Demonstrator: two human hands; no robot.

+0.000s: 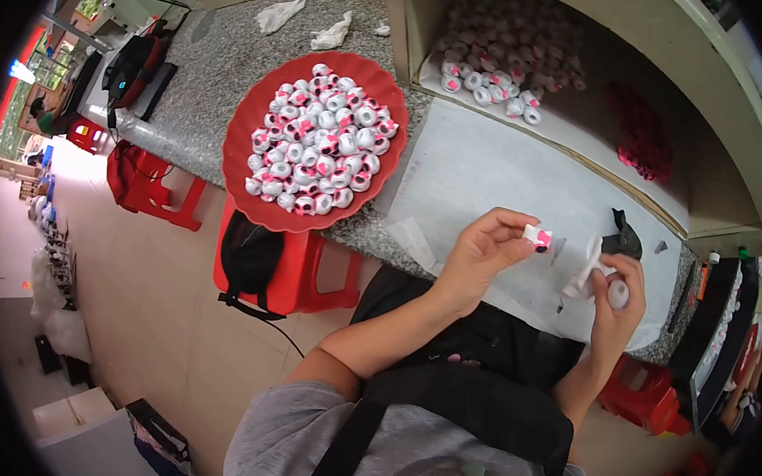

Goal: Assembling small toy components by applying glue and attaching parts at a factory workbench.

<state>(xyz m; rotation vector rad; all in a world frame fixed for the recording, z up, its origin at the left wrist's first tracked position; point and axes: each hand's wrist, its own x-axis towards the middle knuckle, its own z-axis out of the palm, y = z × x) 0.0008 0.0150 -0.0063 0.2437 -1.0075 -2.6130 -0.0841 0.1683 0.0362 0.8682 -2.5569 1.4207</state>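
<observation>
Between the thumb and fingertips of my left hand (484,253) is a small white piece (538,238) with pink and black patches, held above a white sheet (463,159). To its right, my right hand (619,306) is closed around a crumpled white lump (585,271), either clay or tissue; I cannot tell which. A round white ball (618,294) also sits in its fingers. Behind that hand, a black soft scrap (625,239) lies on the sheet. On the left, a red scalloped plate (235,155) bears many similar patched white pieces (323,141), several with visible holes.
A shelf at the back right holds more white pieces (509,42) and a dark pink heap (644,148). White tissues (332,33) lie on the speckled counter (213,52). A red stool (317,268) with a black bag (251,255) stands at the left.
</observation>
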